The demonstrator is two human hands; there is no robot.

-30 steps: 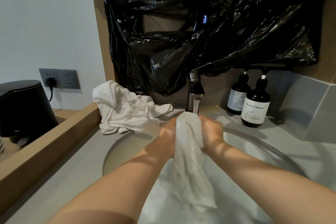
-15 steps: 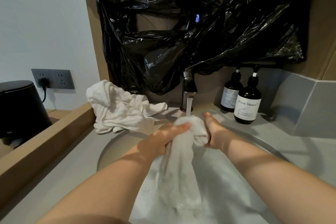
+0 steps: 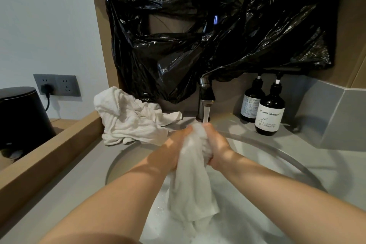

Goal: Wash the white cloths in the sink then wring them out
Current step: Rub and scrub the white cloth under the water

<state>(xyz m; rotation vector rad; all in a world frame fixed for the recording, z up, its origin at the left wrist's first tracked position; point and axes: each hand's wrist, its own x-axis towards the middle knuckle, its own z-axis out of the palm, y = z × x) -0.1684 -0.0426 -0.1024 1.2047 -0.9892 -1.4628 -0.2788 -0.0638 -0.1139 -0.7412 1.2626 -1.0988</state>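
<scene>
Your left hand (image 3: 172,150) and right hand (image 3: 216,149) clenched one white cloth (image 3: 193,180) — bunched under the running tap (image 3: 206,93) — over the sink (image 3: 277,154).

Both hands close in again on the wet white terry cloth (image 3: 191,184) under the running tap.
Half a second ago the left grip (image 3: 174,151) lay with its fingers stretched along the cloth's top and the right grip (image 3: 217,147) stood a little apart. Now both curl round the bunched top, pressed close together much as a second ago, and less of that top shows between them.
</scene>
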